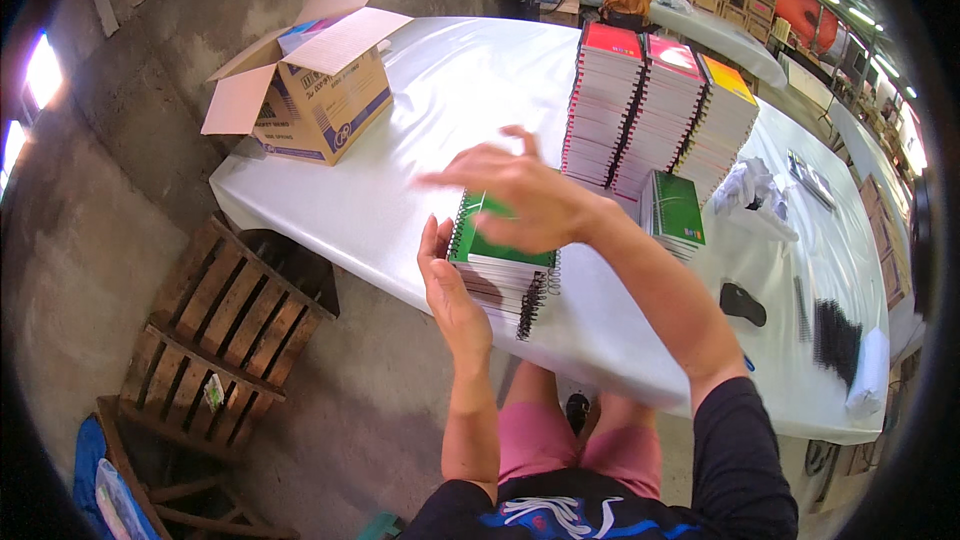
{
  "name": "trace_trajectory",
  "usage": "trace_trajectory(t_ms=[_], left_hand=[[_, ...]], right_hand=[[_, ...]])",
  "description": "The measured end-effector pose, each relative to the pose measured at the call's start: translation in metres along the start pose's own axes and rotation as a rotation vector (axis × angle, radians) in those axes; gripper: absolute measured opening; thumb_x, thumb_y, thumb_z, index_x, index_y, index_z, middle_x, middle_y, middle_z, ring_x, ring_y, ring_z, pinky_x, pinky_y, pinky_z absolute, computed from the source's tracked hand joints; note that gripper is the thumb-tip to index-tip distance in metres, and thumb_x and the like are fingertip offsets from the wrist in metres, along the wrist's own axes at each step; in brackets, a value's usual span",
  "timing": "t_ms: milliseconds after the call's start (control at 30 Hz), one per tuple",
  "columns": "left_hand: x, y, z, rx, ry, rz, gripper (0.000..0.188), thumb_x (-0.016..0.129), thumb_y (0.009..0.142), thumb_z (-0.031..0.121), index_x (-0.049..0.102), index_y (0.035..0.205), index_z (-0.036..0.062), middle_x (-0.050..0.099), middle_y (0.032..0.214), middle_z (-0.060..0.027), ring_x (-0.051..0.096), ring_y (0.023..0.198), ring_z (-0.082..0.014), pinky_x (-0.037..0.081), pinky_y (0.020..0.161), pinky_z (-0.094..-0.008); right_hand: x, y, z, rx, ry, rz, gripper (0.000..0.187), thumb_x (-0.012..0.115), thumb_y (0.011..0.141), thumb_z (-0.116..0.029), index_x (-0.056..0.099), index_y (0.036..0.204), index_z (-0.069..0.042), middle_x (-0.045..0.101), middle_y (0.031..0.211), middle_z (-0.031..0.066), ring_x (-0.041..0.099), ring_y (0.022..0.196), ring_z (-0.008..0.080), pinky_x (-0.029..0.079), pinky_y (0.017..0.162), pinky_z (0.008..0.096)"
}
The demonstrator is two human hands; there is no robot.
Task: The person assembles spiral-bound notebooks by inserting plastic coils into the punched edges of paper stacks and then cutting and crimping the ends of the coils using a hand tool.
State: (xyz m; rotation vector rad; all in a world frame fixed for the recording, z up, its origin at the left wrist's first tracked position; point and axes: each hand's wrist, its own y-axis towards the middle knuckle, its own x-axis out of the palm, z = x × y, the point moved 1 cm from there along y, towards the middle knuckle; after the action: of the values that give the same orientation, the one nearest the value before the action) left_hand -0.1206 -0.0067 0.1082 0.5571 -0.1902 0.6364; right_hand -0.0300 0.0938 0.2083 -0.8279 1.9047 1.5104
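Observation:
At the table's near edge stands a stack of spiral notebooks (pixel 497 280) with a green cover on top. Black coil bindings stick out at both its left and right sides. My left hand (pixel 452 285) is upright against the stack's left side, fingers stretched out and holding nothing. Over the top cover is my right hand (pixel 525 200), its fingers spread and slightly blurred, hiding part of the green. Whether it touches the cover I cannot tell. A smaller green-covered notebook stack (pixel 676 210) sits to the right of it.
Tall stacks of red-covered (pixel 605 105) and yellow-covered notebooks (pixel 722 120) stand farther back. An open cardboard box (pixel 325 105) is at the far left. Crumpled white plastic (pixel 752 190), a black pad (pixel 743 304) and black binding coils (pixel 836 338) lie right. A wooden chair (pixel 220 335) stands left.

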Motion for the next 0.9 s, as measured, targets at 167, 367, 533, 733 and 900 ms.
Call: trace_trajectory(t_ms=[167,367,533,733,900], left_hand=[[0.009,0.005,-0.01,0.153,0.156,0.01,0.069,0.024,0.098,0.054,0.04,0.133,-0.0035,0.05,0.126,-0.0183,0.046,0.118,-0.0235,0.034,0.102,-0.0346],[0.009,0.014,-0.023,0.14,0.204,0.033,0.072,0.023,0.098,0.054,0.05,0.123,-0.0071,0.057,0.118,-0.0198,0.056,0.106,-0.0251,0.045,0.09,-0.0328],[0.012,0.014,-0.025,0.177,0.177,0.046,0.077,0.019,0.096,0.058,0.047,0.126,-0.0069,0.056,0.12,-0.0208,0.057,0.105,-0.0244,0.047,0.088,-0.0318],[0.001,0.012,-0.02,0.334,0.372,0.177,0.077,0.016,0.095,0.061,0.047,0.128,-0.0017,0.049,0.131,-0.0149,0.047,0.12,-0.0247,0.036,0.099,-0.0369],[-0.018,-0.012,0.04,0.55,0.242,0.483,0.049,0.025,0.1,0.04,0.043,0.123,0.0011,0.048,0.127,-0.0138,0.045,0.121,-0.0247,0.039,0.096,-0.0386]], right_hand=[[0.014,-0.052,0.054,0.613,0.561,0.54,0.044,0.045,0.096,-0.036,0.05,0.129,-0.007,0.059,0.113,0.0103,0.052,0.111,0.0171,0.036,0.1,0.0336],[0.038,-0.047,0.053,0.76,0.798,0.541,0.048,0.039,0.098,-0.044,0.053,0.126,-0.007,0.063,0.103,0.0092,0.058,0.095,0.0146,0.045,0.087,0.0259],[0.035,-0.042,0.05,0.793,0.786,0.464,0.049,0.042,0.096,-0.044,0.055,0.123,-0.005,0.064,0.11,0.0122,0.058,0.1,0.0157,0.044,0.089,0.0276],[0.0,-0.073,0.06,0.649,-0.05,0.648,0.045,0.054,0.091,-0.041,0.057,0.121,-0.007,0.06,0.115,0.0149,0.054,0.109,0.0289,0.042,0.093,0.0365],[-0.077,-0.218,0.06,1.419,-0.62,0.52,0.053,0.068,0.077,-0.048,0.063,0.108,-0.005,0.063,0.101,0.0176,0.058,0.098,0.03,0.045,0.085,0.0391]])
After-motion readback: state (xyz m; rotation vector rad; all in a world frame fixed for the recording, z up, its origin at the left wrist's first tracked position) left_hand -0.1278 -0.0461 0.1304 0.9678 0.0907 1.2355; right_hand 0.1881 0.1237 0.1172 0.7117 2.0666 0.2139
